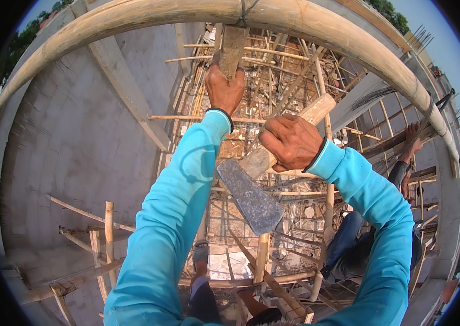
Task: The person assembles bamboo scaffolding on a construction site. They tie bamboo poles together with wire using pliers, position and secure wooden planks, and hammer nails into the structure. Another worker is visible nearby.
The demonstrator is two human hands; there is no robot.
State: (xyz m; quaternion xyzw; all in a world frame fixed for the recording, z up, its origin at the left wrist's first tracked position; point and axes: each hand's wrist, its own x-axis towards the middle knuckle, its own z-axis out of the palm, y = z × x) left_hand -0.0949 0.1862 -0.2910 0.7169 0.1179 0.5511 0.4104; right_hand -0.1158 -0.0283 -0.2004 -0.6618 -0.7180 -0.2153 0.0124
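My left hand reaches up and grips a flat wooden board that stands upright just under a thick bamboo pole. My right hand is shut on the wooden handle of a hatchet. Its grey steel blade hangs down and to the left, below the hand and beside my left forearm. Both arms wear bright turquoise sleeves. The board's top is tied against the pole with wire.
Grey block wall on the left. Bamboo scaffolding and formwork fill the drop below. Another person in dark clothes climbs at the right, one hand on a beam. My feet rest on poles far below.
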